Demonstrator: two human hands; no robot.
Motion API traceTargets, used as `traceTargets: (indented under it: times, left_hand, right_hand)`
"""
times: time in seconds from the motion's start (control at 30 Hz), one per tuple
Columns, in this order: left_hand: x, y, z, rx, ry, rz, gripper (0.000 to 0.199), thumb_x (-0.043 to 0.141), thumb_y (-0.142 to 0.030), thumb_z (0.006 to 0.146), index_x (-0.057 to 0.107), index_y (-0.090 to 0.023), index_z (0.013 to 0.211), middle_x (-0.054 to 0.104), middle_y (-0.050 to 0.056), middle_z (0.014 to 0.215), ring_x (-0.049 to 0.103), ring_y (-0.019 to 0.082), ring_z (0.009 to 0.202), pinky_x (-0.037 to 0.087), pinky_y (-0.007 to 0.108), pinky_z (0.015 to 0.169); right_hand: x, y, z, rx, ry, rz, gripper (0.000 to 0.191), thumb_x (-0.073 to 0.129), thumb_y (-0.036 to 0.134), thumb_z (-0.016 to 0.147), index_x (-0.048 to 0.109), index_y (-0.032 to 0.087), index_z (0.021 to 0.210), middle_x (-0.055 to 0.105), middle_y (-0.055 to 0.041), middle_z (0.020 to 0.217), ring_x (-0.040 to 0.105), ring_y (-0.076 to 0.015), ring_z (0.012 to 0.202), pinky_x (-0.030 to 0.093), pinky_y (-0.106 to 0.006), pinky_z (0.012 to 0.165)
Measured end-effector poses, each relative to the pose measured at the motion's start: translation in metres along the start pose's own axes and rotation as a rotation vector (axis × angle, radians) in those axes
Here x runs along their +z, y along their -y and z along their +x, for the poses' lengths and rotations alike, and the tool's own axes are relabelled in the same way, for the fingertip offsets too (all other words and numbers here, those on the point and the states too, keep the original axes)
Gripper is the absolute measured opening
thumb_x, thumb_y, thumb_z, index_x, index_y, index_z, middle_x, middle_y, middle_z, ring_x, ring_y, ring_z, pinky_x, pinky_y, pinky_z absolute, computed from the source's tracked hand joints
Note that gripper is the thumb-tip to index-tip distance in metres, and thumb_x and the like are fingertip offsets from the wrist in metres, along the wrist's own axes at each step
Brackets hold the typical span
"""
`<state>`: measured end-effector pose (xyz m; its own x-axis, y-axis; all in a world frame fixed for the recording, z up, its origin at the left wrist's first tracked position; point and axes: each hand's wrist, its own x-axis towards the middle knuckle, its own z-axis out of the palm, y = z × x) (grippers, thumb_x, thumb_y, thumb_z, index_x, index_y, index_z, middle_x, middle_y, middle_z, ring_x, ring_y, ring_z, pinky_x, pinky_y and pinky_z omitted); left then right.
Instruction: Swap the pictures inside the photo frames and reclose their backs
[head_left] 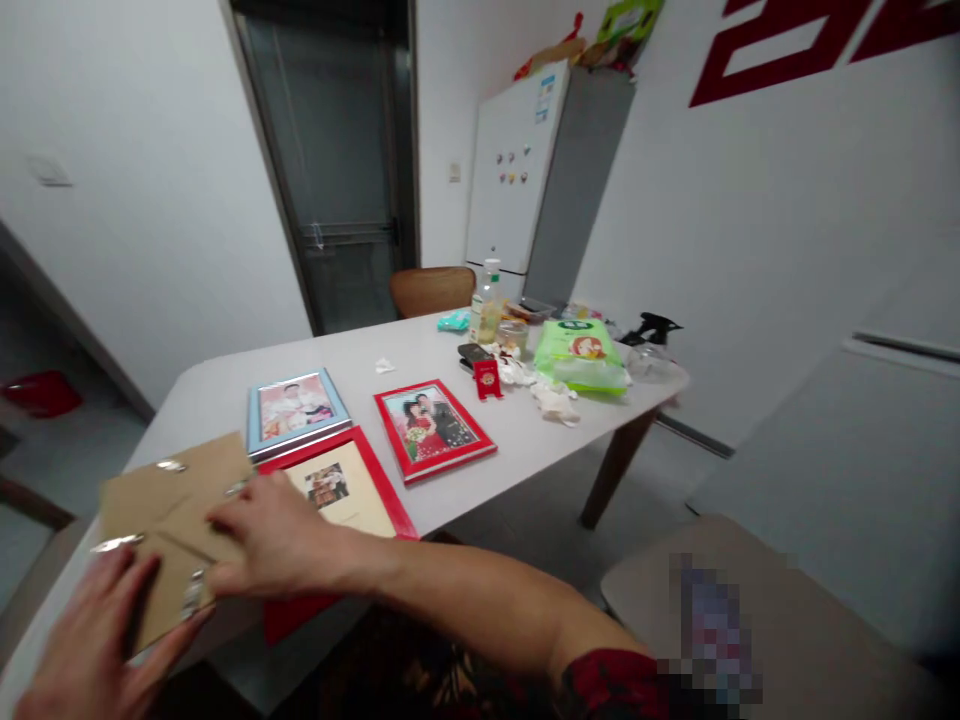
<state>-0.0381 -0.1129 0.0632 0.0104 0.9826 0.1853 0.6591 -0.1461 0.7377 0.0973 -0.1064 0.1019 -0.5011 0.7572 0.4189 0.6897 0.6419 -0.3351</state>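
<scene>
A brown picture-frame backing board (pixel 169 500) with several metal clips lies tilted at the left end of the table. My left hand (pixel 94 640) grips its near corner, thumb and fingers apart along two edges. Bent over the board's right side, my right hand (pixel 281 535) has its fingers curled at the edge, beside a clip. What its fingertips press on is partly hidden. Under my right forearm lies a red frame (pixel 371 470) with a cream mat and a small group photo. Beyond it are a blue frame (pixel 296 410) and another red frame (pixel 435 430) with a couple's photo.
Toward the table's far end stand a bottle (pixel 487 305), a green tissue pack (pixel 579 355), a small red card on a stand (pixel 487 380), a dark phone (pixel 475 355) and crumpled tissues (pixel 555 402). A wooden chair (pixel 433 290) is behind the table, and another seat (pixel 720 590) is at right.
</scene>
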Motion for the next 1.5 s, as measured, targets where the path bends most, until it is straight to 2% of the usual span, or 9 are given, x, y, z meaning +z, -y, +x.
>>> traceTargets:
  times: [0.1, 0.2, 0.3, 0.37, 0.6, 0.77, 1.0, 1.2, 1.5]
  left_hand:
    - [-0.001, 0.014, -0.026, 0.28, -0.136, 0.103, 0.038, 0.057, -0.025, 0.068, 0.052, -0.01, 0.102, 0.045, 0.012, 0.123, 0.033, 0.022, 0.119, 0.028, 0.039, 0.097]
    - [0.028, 0.016, -0.033, 0.461, -0.049, 0.201, 0.046, 0.056, -0.028, 0.07, 0.046, -0.013, 0.111, 0.04, 0.015, 0.127, 0.032, 0.025, 0.119, 0.03, 0.043, 0.096]
    - [0.052, 0.008, -0.03, 0.447, 0.07, 0.237, 0.047, 0.055, -0.028, 0.071, 0.044, -0.012, 0.114, 0.038, 0.018, 0.127, 0.031, 0.026, 0.119, 0.031, 0.044, 0.095]
    - [0.057, 0.002, -0.03, 0.41, 0.136, 0.248, 0.05, 0.057, -0.028, 0.069, 0.044, -0.01, 0.113, 0.038, 0.019, 0.127, 0.032, 0.027, 0.118, 0.032, 0.044, 0.095]
    - [0.049, -0.011, -0.035, 0.271, 0.235, 0.341, 0.055, 0.06, -0.032, 0.066, 0.044, -0.009, 0.114, 0.037, 0.019, 0.127, 0.032, 0.029, 0.118, 0.026, 0.047, 0.097]
    - [0.049, -0.011, -0.031, 0.252, 0.29, 0.384, 0.053, 0.057, -0.036, 0.069, 0.045, -0.011, 0.114, 0.038, 0.015, 0.128, 0.03, 0.027, 0.12, 0.023, 0.044, 0.099]
    - [0.048, -0.005, -0.028, 0.292, 0.269, 0.359, 0.052, 0.052, -0.04, 0.072, 0.044, -0.011, 0.114, 0.038, 0.015, 0.128, 0.03, 0.026, 0.12, 0.022, 0.042, 0.1]
    - [0.045, -0.007, -0.024, 0.301, 0.25, 0.327, 0.05, 0.055, -0.037, 0.07, 0.045, -0.011, 0.112, 0.042, 0.015, 0.125, 0.034, 0.026, 0.118, 0.024, 0.041, 0.099]
    - [0.048, -0.004, -0.025, 0.301, 0.232, 0.335, 0.031, 0.055, -0.028, 0.072, 0.053, -0.014, 0.099, 0.049, 0.012, 0.119, 0.04, 0.025, 0.113, 0.026, 0.042, 0.097]
  right_hand:
    - [-0.013, -0.021, -0.03, 0.087, -0.023, 0.043, 0.031, 0.056, 0.033, 0.06, 0.06, 0.016, 0.085, 0.056, -0.0058, 0.083, 0.048, -0.0185, 0.078, 0.038, -0.029, 0.07]
    - [-0.011, -0.044, -0.056, 0.195, -0.02, 0.11, 0.032, 0.055, 0.019, 0.057, 0.061, 0.017, 0.088, 0.054, -0.0057, 0.09, 0.048, -0.0178, 0.082, 0.038, -0.029, 0.073]
    - [-0.006, -0.059, -0.076, 0.266, 0.0, 0.127, 0.034, 0.053, 0.014, 0.057, 0.062, 0.017, 0.09, 0.055, -0.0069, 0.092, 0.048, -0.0187, 0.084, 0.037, -0.03, 0.077]
    - [-0.002, -0.065, -0.083, 0.284, 0.007, 0.132, 0.035, 0.053, 0.016, 0.058, 0.062, 0.017, 0.091, 0.055, -0.0077, 0.092, 0.048, -0.0194, 0.085, 0.037, -0.03, 0.078]
    - [0.007, -0.071, -0.083, 0.285, 0.049, 0.103, 0.036, 0.052, 0.017, 0.058, 0.062, 0.014, 0.093, 0.056, -0.0092, 0.092, 0.049, -0.0199, 0.086, 0.037, -0.031, 0.08]
    - [0.017, -0.076, -0.083, 0.239, 0.036, 0.036, 0.035, 0.051, 0.015, 0.059, 0.062, 0.014, 0.092, 0.054, -0.0093, 0.093, 0.048, -0.0198, 0.087, 0.037, -0.032, 0.08]
    - [0.025, -0.086, -0.087, 0.139, -0.002, -0.048, 0.029, 0.049, 0.026, 0.071, 0.06, 0.017, 0.097, 0.053, -0.0093, 0.098, 0.046, -0.0207, 0.093, 0.036, -0.033, 0.082]
    - [0.02, -0.104, -0.064, 0.304, -0.055, -0.154, 0.024, 0.042, 0.02, 0.076, 0.064, 0.015, 0.083, 0.056, -0.0095, 0.084, 0.048, -0.0182, 0.081, 0.036, -0.029, 0.077]
    - [0.025, -0.115, -0.055, 0.334, 0.014, -0.24, 0.017, 0.046, 0.015, 0.07, 0.063, 0.015, 0.07, 0.051, -0.0062, 0.077, 0.046, -0.0151, 0.077, 0.036, -0.023, 0.07]
